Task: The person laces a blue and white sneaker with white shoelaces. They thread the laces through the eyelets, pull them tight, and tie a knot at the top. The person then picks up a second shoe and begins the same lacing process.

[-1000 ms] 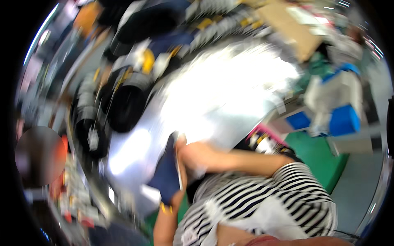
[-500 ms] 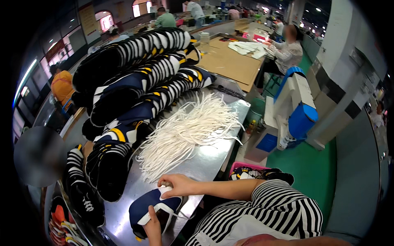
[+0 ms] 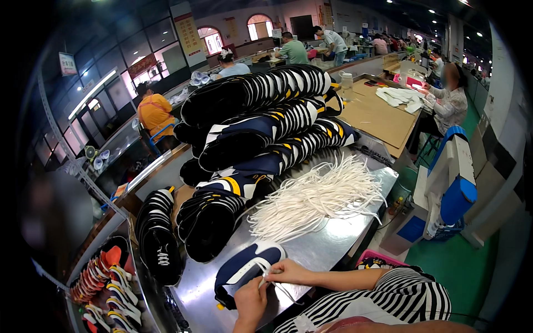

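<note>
Navy fabric with a white stripe makes up the shoe upper (image 3: 247, 270), which lies flat at the near edge of the steel worktop (image 3: 327, 244), just in front of the person. It looks light and floppy, likely to fold or slide on the smooth metal unless pinned down. The right hand (image 3: 288, 272) rests on its near edge, fingers pinched narrow on a thin white lace (image 3: 277, 283); the left hand (image 3: 250, 302) presses beside it, fingers curled, though what they hold is hidden. The lace is limp and best held near its tip. A loose heap of white laces (image 3: 316, 200) lies beyond, beside stacked uppers (image 3: 261, 127).
</note>
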### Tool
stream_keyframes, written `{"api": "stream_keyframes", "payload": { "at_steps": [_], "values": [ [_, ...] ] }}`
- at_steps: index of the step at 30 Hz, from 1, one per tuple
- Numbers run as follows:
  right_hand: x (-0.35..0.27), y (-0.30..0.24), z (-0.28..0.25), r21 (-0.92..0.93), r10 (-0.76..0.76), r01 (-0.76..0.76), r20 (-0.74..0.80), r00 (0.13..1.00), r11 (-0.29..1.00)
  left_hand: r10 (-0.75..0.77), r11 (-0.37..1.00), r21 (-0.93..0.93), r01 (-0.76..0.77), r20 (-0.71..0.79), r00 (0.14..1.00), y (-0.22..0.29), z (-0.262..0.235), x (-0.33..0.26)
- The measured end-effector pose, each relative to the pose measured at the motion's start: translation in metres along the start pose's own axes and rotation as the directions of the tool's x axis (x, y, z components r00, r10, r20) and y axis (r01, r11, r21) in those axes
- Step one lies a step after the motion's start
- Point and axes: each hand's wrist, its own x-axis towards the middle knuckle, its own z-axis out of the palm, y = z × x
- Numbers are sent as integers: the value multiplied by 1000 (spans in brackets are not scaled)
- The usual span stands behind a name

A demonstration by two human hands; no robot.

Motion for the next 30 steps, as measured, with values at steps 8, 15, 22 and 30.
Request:
{"api": "stream_keyframes", "payload": {
  "at_steps": [8, 15, 22, 30],
  "values": [
    [-60, 19, -28, -331, -16, 189, 462, 887, 924, -179, 983, -103, 154, -314, 932, -21, -46, 8],
    [-111, 23, -63, -93, -63, 80, 179, 982, 992, -184, 974, -137, 181, -5, 983, 2, -21, 8],
    [-19, -41, -38, -64, -197, 197, 17, 980, 978, -320, 945, 20, 327, 274, 907, 2, -2, 8],
    [45, -33, -39, -203, -401, 401, 45, 915, 893, -226, 972, 128, 198, 272, 935, 19, -4, 36]
  ]
}}
